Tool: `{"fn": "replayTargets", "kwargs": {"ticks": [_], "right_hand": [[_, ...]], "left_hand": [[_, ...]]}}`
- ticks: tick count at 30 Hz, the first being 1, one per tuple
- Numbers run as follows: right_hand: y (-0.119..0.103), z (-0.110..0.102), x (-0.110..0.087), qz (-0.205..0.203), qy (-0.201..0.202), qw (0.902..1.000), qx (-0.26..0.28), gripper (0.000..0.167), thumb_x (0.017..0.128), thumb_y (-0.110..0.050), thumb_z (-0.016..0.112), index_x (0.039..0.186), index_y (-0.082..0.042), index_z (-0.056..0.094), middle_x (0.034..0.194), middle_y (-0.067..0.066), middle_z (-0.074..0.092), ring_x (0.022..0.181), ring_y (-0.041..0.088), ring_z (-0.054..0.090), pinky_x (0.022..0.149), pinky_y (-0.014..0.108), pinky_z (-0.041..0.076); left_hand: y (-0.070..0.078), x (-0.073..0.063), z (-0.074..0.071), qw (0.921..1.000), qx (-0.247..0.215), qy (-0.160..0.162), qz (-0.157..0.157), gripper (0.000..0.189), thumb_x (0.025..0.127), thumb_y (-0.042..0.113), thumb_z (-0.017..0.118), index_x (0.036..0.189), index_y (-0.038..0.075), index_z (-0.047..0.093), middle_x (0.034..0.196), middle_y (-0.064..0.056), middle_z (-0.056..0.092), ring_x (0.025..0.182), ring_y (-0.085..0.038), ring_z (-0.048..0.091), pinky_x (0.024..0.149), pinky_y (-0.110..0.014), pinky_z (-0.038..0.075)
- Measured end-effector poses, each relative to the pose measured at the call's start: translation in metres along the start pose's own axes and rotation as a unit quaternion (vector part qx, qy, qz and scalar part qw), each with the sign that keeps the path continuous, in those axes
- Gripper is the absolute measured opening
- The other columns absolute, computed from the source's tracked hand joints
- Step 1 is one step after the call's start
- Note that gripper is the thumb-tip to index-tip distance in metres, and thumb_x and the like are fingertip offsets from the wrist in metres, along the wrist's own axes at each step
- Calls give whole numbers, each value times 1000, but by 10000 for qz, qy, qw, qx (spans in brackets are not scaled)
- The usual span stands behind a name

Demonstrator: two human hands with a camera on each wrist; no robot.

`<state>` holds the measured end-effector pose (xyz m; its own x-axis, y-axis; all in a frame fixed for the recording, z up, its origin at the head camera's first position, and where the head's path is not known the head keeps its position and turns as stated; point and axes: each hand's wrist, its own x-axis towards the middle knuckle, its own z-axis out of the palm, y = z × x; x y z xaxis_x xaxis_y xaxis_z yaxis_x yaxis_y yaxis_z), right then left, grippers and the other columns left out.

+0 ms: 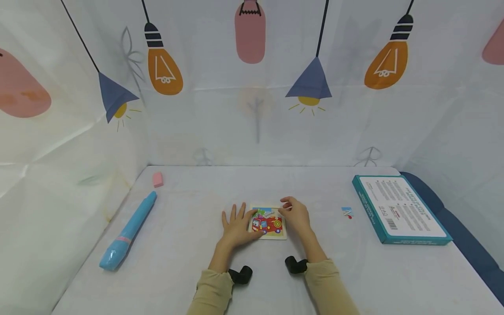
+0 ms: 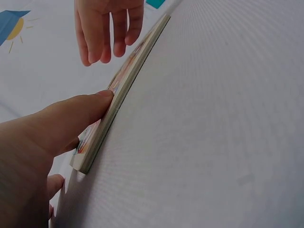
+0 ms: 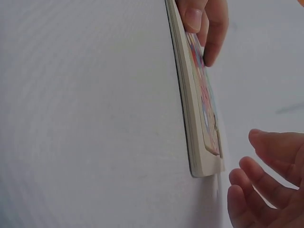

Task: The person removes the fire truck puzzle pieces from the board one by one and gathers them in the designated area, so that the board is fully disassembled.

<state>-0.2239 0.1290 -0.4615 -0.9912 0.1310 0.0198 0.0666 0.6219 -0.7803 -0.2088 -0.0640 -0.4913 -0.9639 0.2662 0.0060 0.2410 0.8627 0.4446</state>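
Note:
A small jigsaw board (image 1: 271,229) with a red fire truck picture and a pale border lies flat on the table. My left hand (image 1: 238,228) rests over its left side with fingers spread; in the left wrist view its thumb (image 2: 78,111) presses on the near border. At the upper right corner of the board is my right hand (image 1: 297,216). The right wrist view shows the right hand (image 3: 273,183) apart from the board, its fingers loosely bent and nothing between them. A loose puzzle piece (image 1: 347,211), blue and white with a red spot, lies to the right.
On the right stands a flat teal box (image 1: 405,210) with a white printed face, beside a dark blue chair (image 1: 464,232). A light blue pen-shaped case (image 1: 130,232) and a pink eraser (image 1: 157,179) lie on the left. A printed white curtain (image 1: 220,127) closes off the back.

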Motion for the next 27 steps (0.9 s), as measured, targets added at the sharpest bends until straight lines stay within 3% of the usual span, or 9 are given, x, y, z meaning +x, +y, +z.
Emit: {"fn": "replayTargets", "kwargs": {"ticks": [5, 14, 21, 27], "right_hand": [[-4, 5, 0, -16, -210, 9996, -179, 23, 83, -14, 66, 104, -4, 65, 92, 9, 62, 86, 22, 59, 72, 37, 48], [-12, 11, -3, -300, -591, 9893, -1300, 29, 79, -28, 72, 96, -4, 67, 94, 14, 56, 79, 24, 54, 69, 39, 46], [-14, 17, -1, -315, -525, 9949, -807, 23, 80, -22, 71, 88, -5, 58, 81, 7, 54, 71, 19, 49, 61, 31, 40], [-10, 18, -1, -224, -465, 9986, -129, 18, 80, -17, 71, 85, -6, 57, 80, 5, 61, 74, 19, 56, 65, 33, 44]], "left_hand": [[-1, -1, 0, 10000, 7, -61, -26, 74, 74, 57, 65, 137, 23, 45, 151, -14, 23, 139, -40, 8, 103, -65, -4], [0, 0, -3, 9999, 99, -79, 32, 76, 74, 59, 63, 138, 23, 44, 152, -13, 21, 139, -40, 8, 103, -65, -3], [0, 0, -4, 9999, 80, -101, 34, 75, 75, 59, 63, 138, 23, 44, 152, -14, 21, 139, -40, 8, 103, -65, -3], [-1, 0, -2, 9999, 104, -109, 33, 75, 75, 59, 63, 138, 24, 43, 152, -14, 21, 139, -40, 7, 103, -65, -3]]}}
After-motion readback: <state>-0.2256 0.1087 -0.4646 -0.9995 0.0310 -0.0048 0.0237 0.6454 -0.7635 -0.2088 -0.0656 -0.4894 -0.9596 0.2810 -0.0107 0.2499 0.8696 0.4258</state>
